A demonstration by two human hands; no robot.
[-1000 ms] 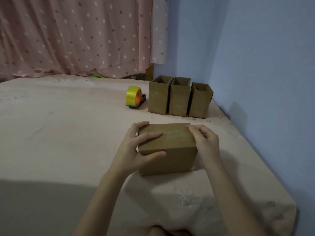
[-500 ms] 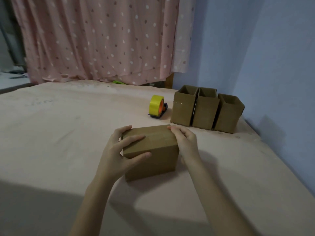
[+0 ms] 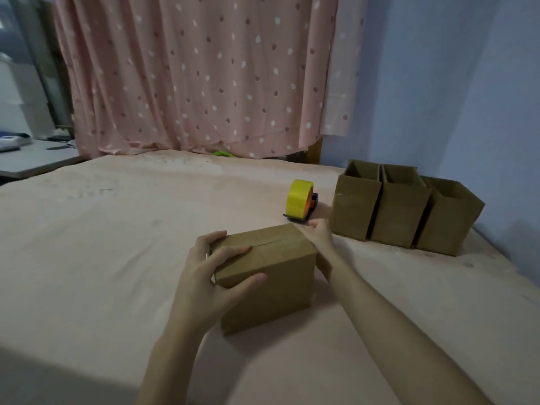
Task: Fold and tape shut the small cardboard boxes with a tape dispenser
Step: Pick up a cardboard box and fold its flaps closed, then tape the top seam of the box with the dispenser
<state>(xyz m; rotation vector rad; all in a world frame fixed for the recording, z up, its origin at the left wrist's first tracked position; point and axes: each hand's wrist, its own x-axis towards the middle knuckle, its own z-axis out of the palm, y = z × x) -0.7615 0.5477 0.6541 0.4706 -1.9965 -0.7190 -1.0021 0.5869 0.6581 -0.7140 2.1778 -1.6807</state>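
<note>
Folded box (image 3: 264, 273) between both hands' fingers (image 3: 233, 252) (flaps closed).

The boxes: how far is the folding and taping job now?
Done: the near box has its top flaps folded shut. In hand: the left hand grips it, and the right hand holds its far side. Left: no tape shows on its seam, the tape dispenser lies untouched, and three open boxes wait.

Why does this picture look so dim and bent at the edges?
Head view: soft, dim indoor light, no glare; a dark shadow band crosses the near-left table. The wide lens bows the curtain and wall lines. The closed box and tape dispenser read clearly, slightly soft.
</note>
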